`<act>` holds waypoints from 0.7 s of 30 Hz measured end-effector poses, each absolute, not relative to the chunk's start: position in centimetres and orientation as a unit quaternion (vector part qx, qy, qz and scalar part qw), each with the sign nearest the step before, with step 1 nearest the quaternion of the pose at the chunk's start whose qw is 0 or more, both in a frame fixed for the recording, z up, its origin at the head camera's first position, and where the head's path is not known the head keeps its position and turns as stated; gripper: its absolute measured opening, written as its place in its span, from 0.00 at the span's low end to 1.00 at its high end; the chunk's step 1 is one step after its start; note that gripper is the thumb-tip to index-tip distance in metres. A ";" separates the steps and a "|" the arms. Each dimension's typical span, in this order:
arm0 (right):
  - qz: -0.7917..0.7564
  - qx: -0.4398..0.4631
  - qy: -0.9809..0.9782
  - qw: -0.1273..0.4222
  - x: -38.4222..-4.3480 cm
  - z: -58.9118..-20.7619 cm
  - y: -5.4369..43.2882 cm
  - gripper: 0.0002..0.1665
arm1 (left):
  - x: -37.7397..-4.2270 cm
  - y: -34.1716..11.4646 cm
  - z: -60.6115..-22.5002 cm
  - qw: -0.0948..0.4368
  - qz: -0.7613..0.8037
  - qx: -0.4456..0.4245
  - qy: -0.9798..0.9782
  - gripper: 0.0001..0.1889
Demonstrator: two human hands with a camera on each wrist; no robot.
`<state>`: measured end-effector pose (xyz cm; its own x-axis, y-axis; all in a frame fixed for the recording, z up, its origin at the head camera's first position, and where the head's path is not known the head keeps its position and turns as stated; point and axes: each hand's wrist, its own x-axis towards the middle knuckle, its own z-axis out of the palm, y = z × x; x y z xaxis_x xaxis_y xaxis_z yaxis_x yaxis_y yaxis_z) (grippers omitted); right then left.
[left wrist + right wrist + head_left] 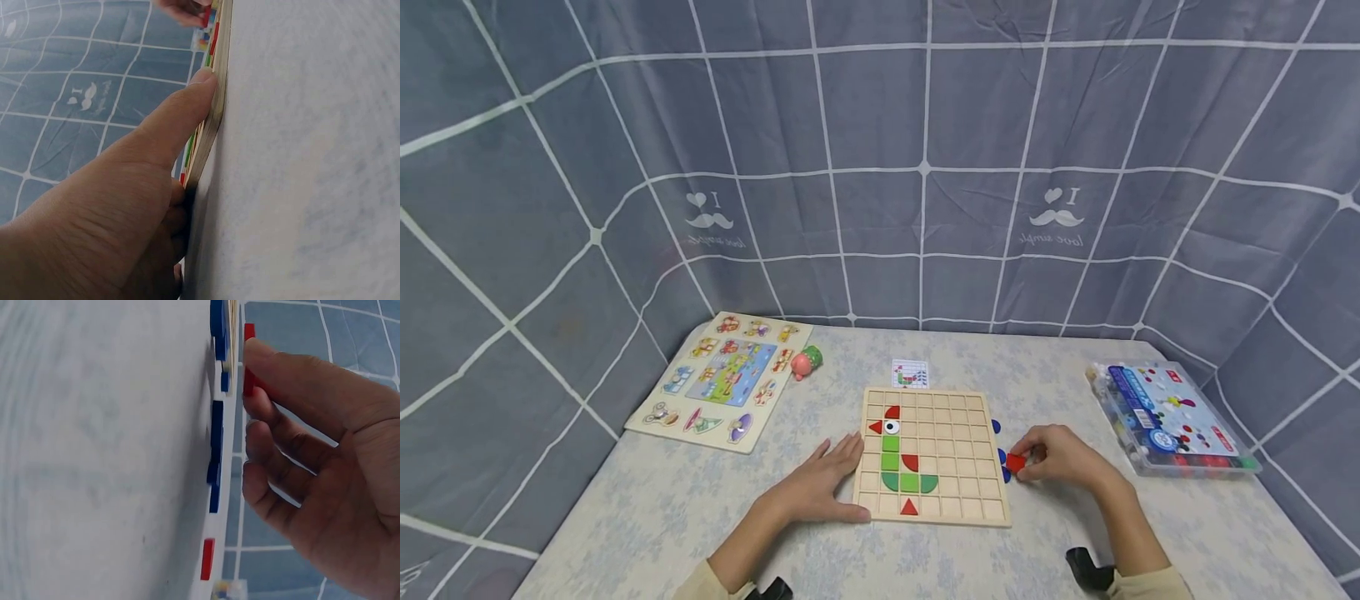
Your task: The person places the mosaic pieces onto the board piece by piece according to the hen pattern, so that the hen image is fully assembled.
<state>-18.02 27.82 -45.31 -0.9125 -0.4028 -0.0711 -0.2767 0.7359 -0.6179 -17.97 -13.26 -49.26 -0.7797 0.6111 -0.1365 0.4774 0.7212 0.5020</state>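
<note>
A wooden grid board (955, 454) lies on the table with red and green pieces and a round eye piece (891, 427) set in its left columns. My left hand (812, 487) rests along the board's left edge, its thumb at the near left corner. My right hand (1063, 457) pinches a red square tile (249, 369) between thumb and fingers, just off the board's right edge. Several blue pieces (216, 428) lie on the table beside that edge, and the right wrist view shows another red piece (207, 559) farther along.
Behind the board lies a small pattern card (910, 374). At the left are a wooden picture puzzle (730, 372) and a pink and green toy (806, 362). A clear plastic box (1176, 417) with a printed label stands at the right. A grid-patterned curtain (880, 208) surrounds the table.
</note>
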 end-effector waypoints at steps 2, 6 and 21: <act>-0.317 -0.183 0.925 0.106 -18.1 -45.2 27.5 0.15 | -17.9 -13.3 -49.2 0.148 0.226 0.297 0.916 0.58; -0.316 -0.188 0.924 0.109 -18.2 -45.1 26.7 0.14 | -17.9 -13.4 -49.1 0.147 0.221 0.297 0.917 0.58; -0.306 -0.192 0.921 0.146 -19.7 -44.5 20.7 0.13 | -17.8 -13.4 -49.2 0.140 0.218 0.298 0.919 0.58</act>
<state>-19.75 20.71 -44.53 -0.8833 -0.4437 -0.1512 -0.2646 0.7382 -0.6205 -17.77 -13.37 -49.22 -0.7831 0.6087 -0.1278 0.4867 0.7276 0.4834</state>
